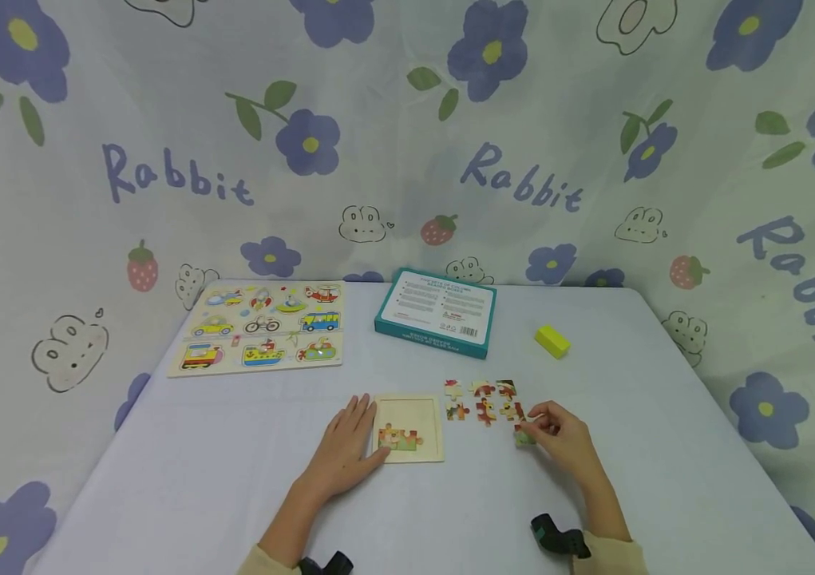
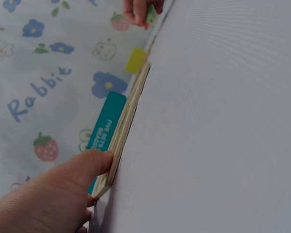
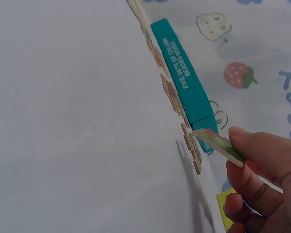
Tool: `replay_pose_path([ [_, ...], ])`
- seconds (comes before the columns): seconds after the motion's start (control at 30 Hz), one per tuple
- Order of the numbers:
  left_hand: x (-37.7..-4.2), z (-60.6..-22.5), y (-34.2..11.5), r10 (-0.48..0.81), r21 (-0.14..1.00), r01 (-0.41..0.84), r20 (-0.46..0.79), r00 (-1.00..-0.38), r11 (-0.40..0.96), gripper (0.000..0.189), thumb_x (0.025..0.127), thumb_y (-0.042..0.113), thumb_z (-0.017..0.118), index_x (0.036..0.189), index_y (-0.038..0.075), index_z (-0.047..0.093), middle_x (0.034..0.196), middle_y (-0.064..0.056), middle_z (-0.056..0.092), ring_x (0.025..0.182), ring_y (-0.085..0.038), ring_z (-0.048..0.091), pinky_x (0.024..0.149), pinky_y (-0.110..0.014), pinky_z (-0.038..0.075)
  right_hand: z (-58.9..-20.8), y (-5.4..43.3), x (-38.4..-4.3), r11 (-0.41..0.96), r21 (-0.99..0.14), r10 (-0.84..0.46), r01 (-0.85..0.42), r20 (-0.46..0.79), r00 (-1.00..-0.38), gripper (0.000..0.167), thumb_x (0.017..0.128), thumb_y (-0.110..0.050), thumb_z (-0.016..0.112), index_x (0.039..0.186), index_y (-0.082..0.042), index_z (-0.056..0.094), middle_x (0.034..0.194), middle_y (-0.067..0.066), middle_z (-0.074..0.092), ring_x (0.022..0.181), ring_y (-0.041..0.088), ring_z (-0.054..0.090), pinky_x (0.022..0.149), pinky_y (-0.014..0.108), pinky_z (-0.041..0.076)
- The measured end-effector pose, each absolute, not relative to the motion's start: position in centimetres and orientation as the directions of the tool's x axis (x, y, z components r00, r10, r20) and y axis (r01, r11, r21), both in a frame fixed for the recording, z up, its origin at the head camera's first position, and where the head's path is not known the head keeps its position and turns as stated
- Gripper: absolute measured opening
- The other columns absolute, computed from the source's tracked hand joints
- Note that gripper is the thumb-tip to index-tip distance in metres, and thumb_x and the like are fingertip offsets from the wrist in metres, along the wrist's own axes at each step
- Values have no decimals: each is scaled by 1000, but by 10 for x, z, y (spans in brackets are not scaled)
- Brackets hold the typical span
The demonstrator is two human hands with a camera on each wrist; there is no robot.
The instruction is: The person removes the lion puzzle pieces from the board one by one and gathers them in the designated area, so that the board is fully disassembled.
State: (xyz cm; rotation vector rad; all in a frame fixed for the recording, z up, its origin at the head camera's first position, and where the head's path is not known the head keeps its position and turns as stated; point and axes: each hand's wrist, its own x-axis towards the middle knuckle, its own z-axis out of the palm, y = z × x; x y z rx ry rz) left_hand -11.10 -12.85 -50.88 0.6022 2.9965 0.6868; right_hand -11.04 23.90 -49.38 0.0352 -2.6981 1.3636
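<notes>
A shallow square wooden puzzle tray [image 1: 410, 411] lies on the table with a few joined jigsaw pieces [image 1: 400, 438] in its front left corner. My left hand [image 1: 342, 447] rests along the tray's left side, fingers extended, and its thumb [image 2: 104, 160] touches the front left corner. To the right, my right hand [image 1: 565, 439] pinches a green and red jigsaw piece [image 3: 222, 145] between thumb and fingers. In the right wrist view this piece is tilted and raised above the tabletop. Several loose jigsaw pieces [image 1: 485, 412] lie in two rows between the tray and my right hand.
Behind the loose pieces lies a teal box [image 1: 436, 311] with a white label. A yellow block [image 1: 552, 341] sits to its right. A wooden picture board [image 1: 259, 326] with vehicles lies at the back left. A patterned curtain [image 1: 393, 144] hangs behind the white table.
</notes>
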Motion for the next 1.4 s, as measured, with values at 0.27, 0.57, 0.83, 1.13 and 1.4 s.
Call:
replay_pose_path([
  [0.27,-112,-507,-127,366,417,357,62,-929,836,77,87,46,55,143,0,27,149,-15,21,138,-30,11,108,-46,12,-503,240,-114,713,-701,56,-19,84,-995,17,78,-17,74,85,-9,61,67,-4,55,63,10,50,55,22,43],
  [0.57,-112,-506,-128,365,422,360,73,-928,832,77,86,45,56,142,-1,29,149,-16,22,137,-31,12,108,-47,13,-505,240,-118,793,-605,26,-68,145,-989,21,75,-22,76,80,-8,62,63,-3,49,63,14,42,54,27,36],
  [0.83,-112,-506,-129,367,422,370,92,-926,827,77,85,45,57,141,-1,29,148,-16,23,137,-31,14,108,-47,14,-510,244,-122,852,-515,8,-98,201,-980,29,69,-29,79,76,-8,59,61,-3,40,61,15,35,53,27,30],
  [1.13,-112,-506,-128,365,430,355,60,-929,830,78,86,46,55,142,0,28,149,-15,21,138,-30,11,109,-46,12,-511,246,-123,880,-449,-32,-158,277,-960,34,64,-35,81,73,-10,60,59,-6,40,61,13,35,53,27,30],
  [1.4,-111,-506,-128,367,423,359,65,-928,832,77,86,46,56,142,-1,28,149,-16,21,138,-30,12,109,-46,12,-508,241,-118,849,-485,-62,-209,301,-952,34,62,-33,82,77,-10,63,62,-10,47,63,11,40,56,27,36],
])
